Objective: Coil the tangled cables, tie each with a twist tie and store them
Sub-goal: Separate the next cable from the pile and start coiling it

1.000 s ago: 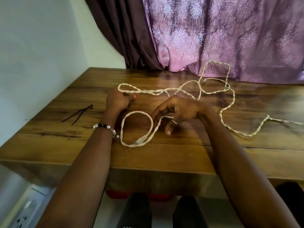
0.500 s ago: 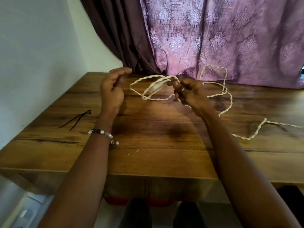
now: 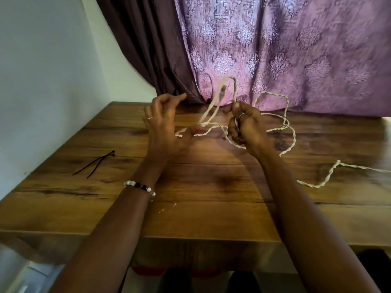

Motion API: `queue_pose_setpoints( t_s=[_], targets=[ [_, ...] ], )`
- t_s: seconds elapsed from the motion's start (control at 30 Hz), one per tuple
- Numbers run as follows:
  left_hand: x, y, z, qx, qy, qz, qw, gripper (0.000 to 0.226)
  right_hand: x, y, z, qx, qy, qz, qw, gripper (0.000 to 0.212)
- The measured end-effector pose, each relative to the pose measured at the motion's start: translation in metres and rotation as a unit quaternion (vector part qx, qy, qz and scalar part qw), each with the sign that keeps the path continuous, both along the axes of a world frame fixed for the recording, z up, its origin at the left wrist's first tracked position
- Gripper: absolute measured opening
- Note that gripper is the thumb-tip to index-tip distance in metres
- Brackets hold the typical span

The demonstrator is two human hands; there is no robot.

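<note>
A cream twisted cable (image 3: 290, 142) lies in loose loops on the wooden table (image 3: 201, 182) and trails off to the right. My right hand (image 3: 245, 127) grips a bunch of its strands in a fist above the table. From that fist a loop with a plug on it stands up in front of the curtain. My left hand (image 3: 163, 125) is raised beside it with its fingers loosely curled. Its thumb tip touches a strand that runs across from the right hand. Two black twist ties (image 3: 95, 163) lie crossed on the table at the left.
A white wall borders the table on the left. A purple patterned curtain (image 3: 296, 49) hangs behind the far edge. Small crumbs (image 3: 169, 207) lie near the front edge. Dark shoes and something red show under the table.
The right hand has closed into a fist on the cable and turned the loop upright. The left hand has moved right until its thumb meets a strand. Earlier the loop lay on the table.
</note>
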State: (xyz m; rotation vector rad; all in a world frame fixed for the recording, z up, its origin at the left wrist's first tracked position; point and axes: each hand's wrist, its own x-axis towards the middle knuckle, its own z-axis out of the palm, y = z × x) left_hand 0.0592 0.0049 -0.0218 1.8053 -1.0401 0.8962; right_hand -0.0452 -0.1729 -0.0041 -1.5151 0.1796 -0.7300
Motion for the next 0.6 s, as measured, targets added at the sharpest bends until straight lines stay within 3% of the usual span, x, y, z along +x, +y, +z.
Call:
queue_pose_setpoints(
  t_s=[0.07, 0.23, 0.3, 0.37, 0.43, 0.53, 0.6],
  targets=[
    [-0.012, -0.004, 0.003, -0.027, -0.039, 0.045, 0.998, 0.061, 0.001, 0.001, -0.001, 0.005, 0.017, 0.004, 1.000, 0.028],
    [-0.022, -0.013, -0.004, 0.087, -0.109, 0.014, 0.990, 0.048, 0.003, 0.004, -0.006, -0.055, 0.087, -0.003, 0.995, 0.029],
    [-0.019, -0.017, -0.007, 0.083, -0.104, -0.003, 0.991, 0.039, 0.004, 0.004, -0.008, -0.102, 0.120, -0.008, 0.987, 0.030],
    [-0.014, -0.019, -0.007, 0.020, -0.037, -0.063, 0.997, 0.036, 0.006, 0.001, -0.012, -0.171, 0.138, -0.030, 0.975, 0.029],
    [-0.008, -0.016, -0.004, -0.086, 0.085, -0.130, 0.984, 0.031, 0.006, -0.008, -0.014, -0.273, 0.143, -0.072, 0.949, 0.026],
    [-0.007, -0.009, 0.007, -0.220, 0.309, -0.200, 0.903, 0.018, 0.003, -0.020, -0.017, -0.425, 0.170, -0.105, 0.883, 0.022],
    [-0.002, -0.005, 0.012, -0.276, 0.388, -0.196, 0.857, 0.021, 0.004, -0.021, -0.017, -0.451, 0.162, -0.101, 0.872, 0.025]
  ],
)
